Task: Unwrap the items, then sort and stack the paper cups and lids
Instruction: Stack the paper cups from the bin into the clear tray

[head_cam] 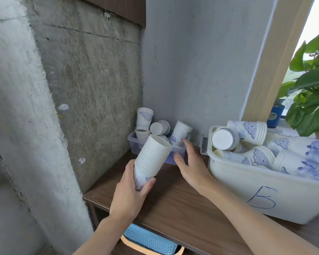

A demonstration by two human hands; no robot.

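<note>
Currently in the left hand (131,192): a tall nested stack of paper cups (152,159). Curled fingers and thumb grip its lower end. It tilts with the mouths up and to the right, above the left part of the bench (173,208).
Right hand (191,162): fingers straight and slightly spread, holding nothing. The fingertips are at the front right corner of the clear tub (133,144). Whether they touch it cannot be told.
Clear tub: at the bench's back left corner, against the wall.
Clear tub contents: a cup (145,117) standing at the back left, a short stack (159,127) lying on its side with its base showing, and a leaning stack (180,132) with blue print at the right end.
White bin (247,190): on the right part of the bench, just beside the clear tub, with a blue hand-drawn mark on its front wall.
White bin contents: heaped cup stacks (284,155) lying on their sides, white with a blue pattern. One at the back left turns its base toward the camera.
Under the bench's front edge: a blue basket (147,240) with a tan rim.
Behind the white bin: a leafy green plant (313,89) by the window.
</note>
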